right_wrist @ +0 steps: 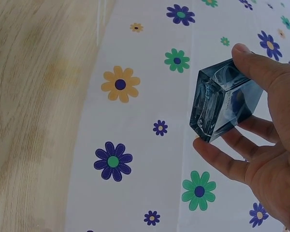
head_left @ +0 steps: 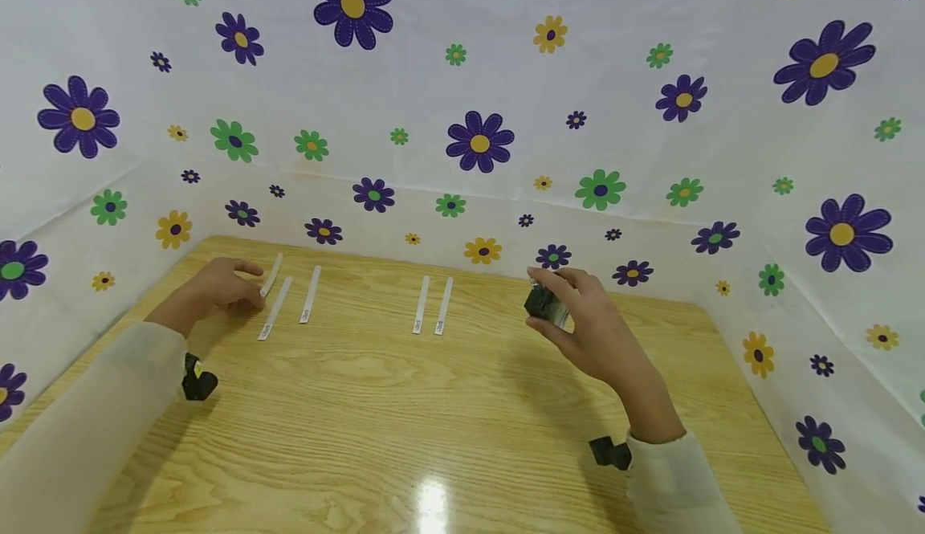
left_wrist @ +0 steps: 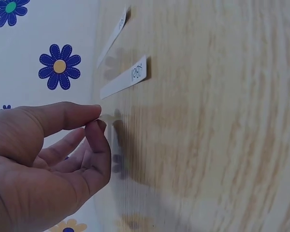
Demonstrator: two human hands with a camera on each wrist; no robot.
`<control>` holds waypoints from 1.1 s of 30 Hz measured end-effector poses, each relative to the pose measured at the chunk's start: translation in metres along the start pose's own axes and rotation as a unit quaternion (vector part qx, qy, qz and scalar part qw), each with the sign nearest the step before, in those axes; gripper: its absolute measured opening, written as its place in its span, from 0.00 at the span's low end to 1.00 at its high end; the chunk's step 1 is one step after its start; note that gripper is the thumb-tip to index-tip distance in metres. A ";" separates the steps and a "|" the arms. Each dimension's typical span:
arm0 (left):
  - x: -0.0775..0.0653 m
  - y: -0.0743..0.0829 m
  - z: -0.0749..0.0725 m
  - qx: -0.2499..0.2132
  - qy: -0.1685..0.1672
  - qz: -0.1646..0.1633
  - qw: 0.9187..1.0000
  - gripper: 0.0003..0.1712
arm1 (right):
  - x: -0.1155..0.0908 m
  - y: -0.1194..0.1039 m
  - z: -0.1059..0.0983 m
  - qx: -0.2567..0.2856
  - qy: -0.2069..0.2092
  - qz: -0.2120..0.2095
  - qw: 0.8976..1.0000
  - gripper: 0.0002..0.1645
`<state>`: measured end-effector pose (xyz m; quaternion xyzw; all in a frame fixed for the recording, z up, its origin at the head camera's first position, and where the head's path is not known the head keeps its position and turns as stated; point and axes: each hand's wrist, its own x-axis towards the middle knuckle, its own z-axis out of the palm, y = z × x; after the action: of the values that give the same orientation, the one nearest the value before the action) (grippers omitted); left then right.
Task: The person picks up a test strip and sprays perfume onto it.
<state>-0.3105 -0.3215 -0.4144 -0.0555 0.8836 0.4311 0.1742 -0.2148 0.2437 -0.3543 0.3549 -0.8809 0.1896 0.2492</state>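
Note:
My left hand (head_left: 222, 287) is at the table's back left. Its thumb and forefinger pinch the near end of a white paper strip (head_left: 272, 272); in the left wrist view only a pale bit of it shows at the fingertips. Two more paper strips with small printed labels lie just right of this hand, one nearer (head_left: 275, 309) and one farther (head_left: 311, 295). Above the table on the right, my right hand (head_left: 600, 321) grips a square-edged blue glass bottle (right_wrist: 224, 101) between thumb and fingers. The bottle is tilted, its thick glass base facing the right wrist camera.
Another pair of labelled paper strips, a left one (head_left: 421, 304) and a right one (head_left: 444, 306), lies near the middle back of the wooden table (head_left: 376, 421). A white flower-print cloth (head_left: 405, 92) stands behind the table and along both sides.

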 end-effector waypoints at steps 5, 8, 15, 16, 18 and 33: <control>-0.002 0.002 -0.003 -0.031 -0.004 -0.002 1.000 0.45 | 0.000 0.000 0.000 -0.002 0.001 -0.003 1.000 0.43; -0.002 0.003 -0.003 -0.046 0.000 0.001 0.999 0.43 | 0.001 0.000 0.000 -0.003 0.003 -0.005 1.000 0.43; -0.003 0.005 -0.002 -0.056 0.007 0.030 0.998 0.39 | 0.000 0.001 0.000 -0.001 0.002 -0.004 1.000 0.44; -0.004 0.006 -0.002 -0.059 0.008 0.035 0.998 0.38 | 0.000 0.001 0.000 0.000 0.001 -0.005 1.000 0.43; -0.005 0.008 0.000 -0.063 0.008 0.047 0.997 0.37 | 0.000 0.001 0.000 0.001 0.000 -0.004 1.000 0.43; -0.015 0.042 0.018 -0.071 0.000 0.108 0.992 0.36 | 0.000 -0.001 0.000 -0.002 -0.005 0.000 1.000 0.43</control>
<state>-0.3027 -0.2821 -0.3882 0.0277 0.8517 0.5087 0.1224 -0.2139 0.2427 -0.3544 0.3555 -0.8824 0.1862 0.2456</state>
